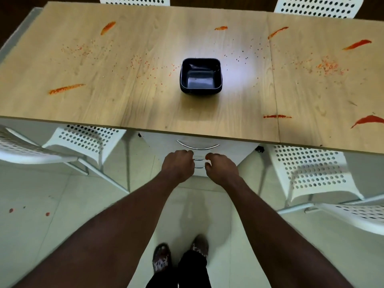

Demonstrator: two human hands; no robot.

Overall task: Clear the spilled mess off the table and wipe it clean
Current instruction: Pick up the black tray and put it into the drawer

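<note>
A wooden table (145, 104) carries several red-orange sauce smears, such as one at the left (66, 88) and one at the right edge (368, 119). Small red crumbs (328, 66) and dark specks (243, 56) are scattered across it. An empty dark square bowl (200, 76) stands upright in the table's middle. My left hand (178, 166) and my right hand (221, 168) hang below the table's near edge, close together, in front of a white drawer unit (197, 142) with curved metal handles. Both hands have curled fingers and hold nothing that I can see.
White perforated chairs stand at the near left (83, 140) and near right (307, 171), and two more at the far side (318, 6). Red spots (11, 210) lie on the pale tiled floor at the left. My feet (180, 254) are below.
</note>
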